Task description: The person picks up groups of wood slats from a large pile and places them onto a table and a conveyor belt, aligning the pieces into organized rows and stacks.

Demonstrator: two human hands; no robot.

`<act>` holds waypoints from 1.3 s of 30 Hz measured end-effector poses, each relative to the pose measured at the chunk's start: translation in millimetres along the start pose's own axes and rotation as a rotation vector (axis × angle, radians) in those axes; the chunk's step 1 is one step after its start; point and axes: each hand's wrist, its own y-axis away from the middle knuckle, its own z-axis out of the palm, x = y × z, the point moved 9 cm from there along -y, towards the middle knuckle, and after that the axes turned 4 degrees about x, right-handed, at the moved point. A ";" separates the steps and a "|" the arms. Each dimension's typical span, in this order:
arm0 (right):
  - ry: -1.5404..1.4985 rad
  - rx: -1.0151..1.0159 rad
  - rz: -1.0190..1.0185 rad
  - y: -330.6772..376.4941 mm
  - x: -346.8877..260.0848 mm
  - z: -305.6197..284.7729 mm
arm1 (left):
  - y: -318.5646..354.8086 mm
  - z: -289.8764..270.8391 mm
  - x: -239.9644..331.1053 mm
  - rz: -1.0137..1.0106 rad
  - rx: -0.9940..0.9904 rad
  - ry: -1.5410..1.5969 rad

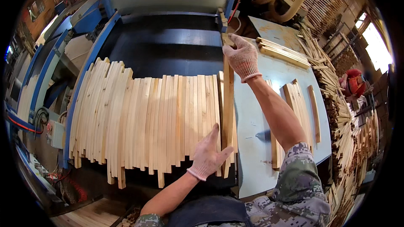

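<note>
My right hand [241,57], in a knitted work glove, is closed around the far end of a wooden strip [228,101]. This strip stands at the right end of a wide row of pale wooden strips [155,117] lying side by side on a dark belt. At its near end is my gloved left hand [209,154], thumb and forefinger spread on either side of the strip. The left palm lies over the near ends of the row's last strips and hides part of them. The near ends of the row are uneven.
A blue machine frame [87,73] borders the dark belt [162,44]. On the right, a pale sheet-topped table [254,176] bears several loose strips [298,105] and a small stack [284,53]. Beyond it lies a big heap of strips [336,109]. Hoses [294,0] hang at the back right.
</note>
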 end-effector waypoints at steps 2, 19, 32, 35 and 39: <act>-0.187 0.055 -0.025 9.8 -29.0 -40.8 | 1.6 37.2 -19.2 -0.373 -0.274 0.281; -0.619 -0.203 0.786 271.8 64.1 -68.8 | 64.6 -72.7 -77.2 -0.405 -0.189 0.319; 0.260 -0.324 0.569 303.5 194.1 -71.3 | 127.2 -632.0 -198.1 -0.814 0.650 -1.439; 0.518 -0.368 0.577 301.9 162.2 -93.0 | 108.2 -631.4 -192.7 -1.010 0.477 -1.228; 0.582 -0.393 0.569 290.0 159.6 -84.0 | 139.8 -674.3 -246.4 -0.855 0.490 -1.531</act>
